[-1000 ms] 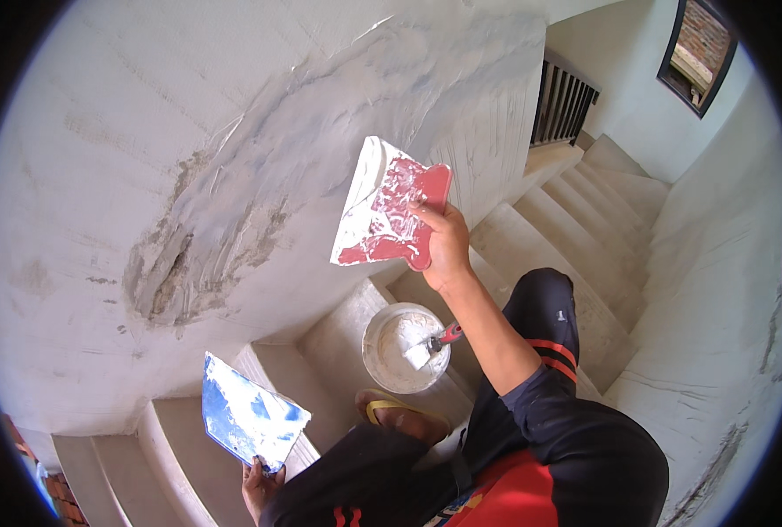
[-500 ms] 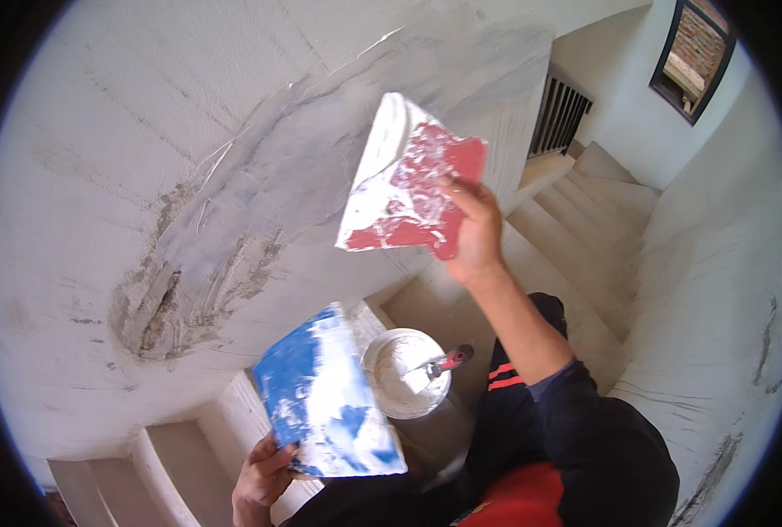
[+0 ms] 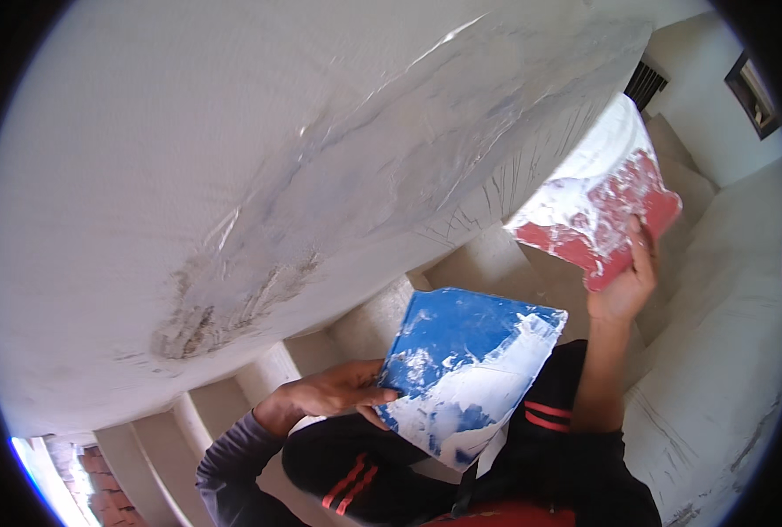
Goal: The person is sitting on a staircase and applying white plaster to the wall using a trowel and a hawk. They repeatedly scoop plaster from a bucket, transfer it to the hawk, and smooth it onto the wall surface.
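My right hand (image 3: 623, 285) grips a red plastic plaster spreader (image 3: 623, 189) by its back edge, fingers closed round it. White filler smears its face, thickest along the far edge. That edge is close to the wall in the picture; whether it touches, I cannot tell. My left hand (image 3: 342, 389) pinches the corner of a blue plastic spreader (image 3: 452, 329), held flat above my knees. A broad layer of white filler covers its near right half. Ahead of both hands, the pale wall (image 3: 215, 105) bears a long grey smeared patch (image 3: 391, 167) with a rough, cracked lower end.
Concrete stairs (image 3: 219, 408) run along the wall's foot, from lower left up to the right. At upper right are a dark railing (image 3: 644, 85) and a small framed window (image 3: 753, 97). Another wall (image 3: 724, 334) closes in on the right. Red bricks (image 3: 110, 487) show at lower left.
The view has shifted. The red spreader has moved right, away from the middle of the patch. The blue one has come right and turned, and the white bucket with its scraper is hidden from sight.
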The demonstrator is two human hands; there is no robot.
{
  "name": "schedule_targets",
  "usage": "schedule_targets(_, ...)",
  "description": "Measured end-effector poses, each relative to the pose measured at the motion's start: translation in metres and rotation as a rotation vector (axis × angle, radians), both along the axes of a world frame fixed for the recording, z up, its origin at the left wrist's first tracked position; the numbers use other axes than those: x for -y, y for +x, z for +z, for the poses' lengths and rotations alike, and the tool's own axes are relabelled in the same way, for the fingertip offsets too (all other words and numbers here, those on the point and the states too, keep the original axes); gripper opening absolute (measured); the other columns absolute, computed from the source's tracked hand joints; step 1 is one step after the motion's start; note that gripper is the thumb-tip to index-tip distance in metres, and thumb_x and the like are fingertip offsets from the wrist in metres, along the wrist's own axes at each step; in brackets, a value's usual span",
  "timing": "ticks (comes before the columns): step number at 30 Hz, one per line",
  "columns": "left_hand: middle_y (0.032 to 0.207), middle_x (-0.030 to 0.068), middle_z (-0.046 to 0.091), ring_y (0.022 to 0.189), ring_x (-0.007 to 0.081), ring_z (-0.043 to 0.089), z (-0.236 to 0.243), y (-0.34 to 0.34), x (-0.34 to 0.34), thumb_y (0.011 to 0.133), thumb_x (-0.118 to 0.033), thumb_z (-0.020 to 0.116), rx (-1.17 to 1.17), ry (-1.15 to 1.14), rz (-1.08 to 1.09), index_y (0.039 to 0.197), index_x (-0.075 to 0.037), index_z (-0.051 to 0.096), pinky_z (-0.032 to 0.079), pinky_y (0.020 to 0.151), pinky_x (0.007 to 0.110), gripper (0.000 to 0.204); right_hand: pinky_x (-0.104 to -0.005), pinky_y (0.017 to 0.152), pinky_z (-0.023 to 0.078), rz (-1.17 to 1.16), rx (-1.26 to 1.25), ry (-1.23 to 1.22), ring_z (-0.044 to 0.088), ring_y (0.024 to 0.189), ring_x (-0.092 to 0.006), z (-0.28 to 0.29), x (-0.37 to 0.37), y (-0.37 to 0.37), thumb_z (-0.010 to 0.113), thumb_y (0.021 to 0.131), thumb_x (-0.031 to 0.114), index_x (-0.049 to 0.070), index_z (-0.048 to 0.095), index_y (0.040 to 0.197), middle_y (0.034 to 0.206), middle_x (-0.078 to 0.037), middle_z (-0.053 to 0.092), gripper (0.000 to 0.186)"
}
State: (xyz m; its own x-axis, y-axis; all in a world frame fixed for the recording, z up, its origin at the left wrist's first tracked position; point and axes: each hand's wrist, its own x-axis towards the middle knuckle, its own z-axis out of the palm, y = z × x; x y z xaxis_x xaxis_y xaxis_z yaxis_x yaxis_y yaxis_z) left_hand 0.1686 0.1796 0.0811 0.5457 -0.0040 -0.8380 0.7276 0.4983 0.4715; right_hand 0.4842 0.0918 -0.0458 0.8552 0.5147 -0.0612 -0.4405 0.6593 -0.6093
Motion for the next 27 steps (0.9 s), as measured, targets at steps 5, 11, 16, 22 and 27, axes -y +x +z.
schedule_targets(5, 0.125, 0.0149, 0.050, 0.111, 0.0257, 0.053, 0.005, -0.012, -0.011, 0.097, -0.021, 0.046, -0.056, -0.120, -0.028, 0.134, 0.001, 0.033, 0.054, 0.087, 0.037, 0.045, -0.0359, 0.085, 0.049, -0.205, -0.071, -0.166, 0.058, 0.099, -0.0223, 0.000, 0.049, -0.018, 0.053, 0.088, 0.010, -0.003, 0.053, 0.116, 0.110, -0.011, 0.058, 0.030)
schedule_targets(11, 0.122, 0.0094, 0.054, 0.110, 0.0202, 0.055, 0.034, 0.005, -0.012, 0.096, -0.022, 0.047, -0.105, -0.045, -0.015, 0.134, -0.005, 0.036, 0.054, 0.086, 0.036, 0.043, -0.0359, 0.084, 0.049, -0.366, 0.346, -0.914, 0.057, 0.102, -0.0226, -0.002, 0.086, -0.040, 0.055, 0.091, 0.014, -0.002, 0.051, 0.117, 0.113, -0.013, 0.056, 0.031)
schedule_targets(16, 0.123, 0.0102, 0.054, 0.109, 0.0206, 0.055, 0.039, 0.006, -0.026, 0.096, -0.022, 0.047, -0.135, -0.078, 0.054, 0.135, -0.006, 0.035, 0.053, 0.087, 0.035, 0.044, -0.0378, 0.088, 0.047, -0.276, -0.273, -0.458, 0.054, 0.106, -0.0245, 0.028, 0.076, -0.044, 0.056, 0.090, 0.016, -0.003, 0.049, 0.120, 0.119, -0.014, 0.053, 0.036)
schedule_targets(22, 0.129, 0.0112, 0.048, 0.113, 0.0230, 0.052, 0.006, -0.026, -0.018, 0.095, -0.023, 0.049, -0.152, -0.195, 0.031, 0.137, -0.005, 0.032, 0.052, 0.090, 0.036, 0.049, -0.0369, 0.084, 0.050, -0.335, -0.165, -0.572, 0.055, 0.105, -0.0259, 0.034, 0.074, -0.056, 0.054, 0.091, 0.021, -0.005, 0.046, 0.123, 0.119, -0.015, 0.052, 0.041)
schedule_targets(27, 0.126, 0.0104, 0.050, 0.110, 0.0220, 0.054, -0.031, -0.052, -0.009, 0.095, -0.022, 0.049, -0.027, -0.190, 0.056, 0.136, -0.005, 0.033, 0.054, 0.086, 0.035, 0.047, -0.0350, 0.084, 0.050, -0.324, 0.125, -0.615, 0.056, 0.103, -0.0250, 0.053, 0.056, -0.072, 0.054, 0.091, 0.013, -0.007, 0.048, 0.121, 0.116, -0.016, 0.054, 0.036)
